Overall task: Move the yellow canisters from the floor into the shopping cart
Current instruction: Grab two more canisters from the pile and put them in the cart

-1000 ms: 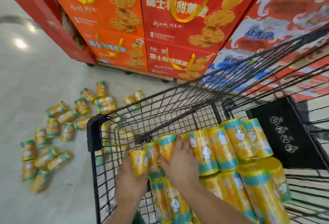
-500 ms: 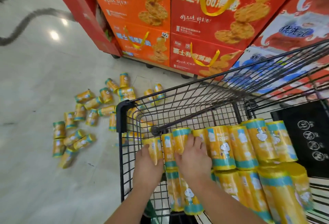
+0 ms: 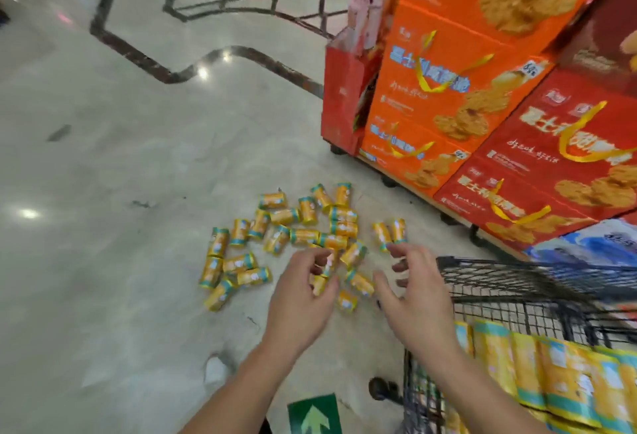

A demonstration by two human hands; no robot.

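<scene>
Lying scattered on their sides, the yellow canisters (image 3: 275,244) point every way on the pale floor (image 3: 103,261), with bare floor open to their left. The left hand (image 3: 303,299) and right hand (image 3: 413,299) hover above them, fingers spread, holding nothing. More canisters (image 3: 551,375) lie inside the shopping cart (image 3: 517,296) at right.

Glossy pale marble floor (image 3: 103,165) with dark inlay; stacked orange biscuit boxes (image 3: 448,89).
</scene>
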